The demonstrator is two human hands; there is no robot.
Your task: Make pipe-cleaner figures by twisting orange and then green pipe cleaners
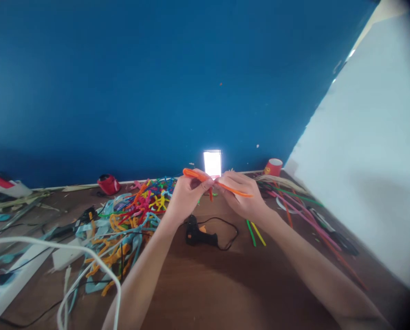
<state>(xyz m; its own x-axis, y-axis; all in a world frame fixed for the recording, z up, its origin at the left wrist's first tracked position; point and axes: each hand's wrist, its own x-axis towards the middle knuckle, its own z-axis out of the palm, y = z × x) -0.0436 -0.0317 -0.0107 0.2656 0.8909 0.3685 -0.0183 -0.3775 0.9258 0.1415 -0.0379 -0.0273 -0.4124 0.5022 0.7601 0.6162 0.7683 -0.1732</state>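
Both of my hands meet over the middle of the table, pinching an orange pipe cleaner (237, 190). My left hand (190, 195) is closed on it, with a thick folded orange part above the thumb and a short end hanging below. The fingers of my right hand (237, 195) grip the same piece, and a length of it crosses in front of them. Beneath the hands lies a black glue gun (200, 234) with its cord. One green pipe cleaner (251, 233) and one yellow pipe cleaner (259, 234) rest near my right forearm.
A bright phone screen (212, 164) stands against the blue wall. Heaped at left are many coloured pipe-cleaner pieces (146, 201). A white cable (98, 261) loops over a power strip (19, 270). Long pipe cleaners (315, 220), scissors (332, 231) and a red cup (273, 167) are at right.
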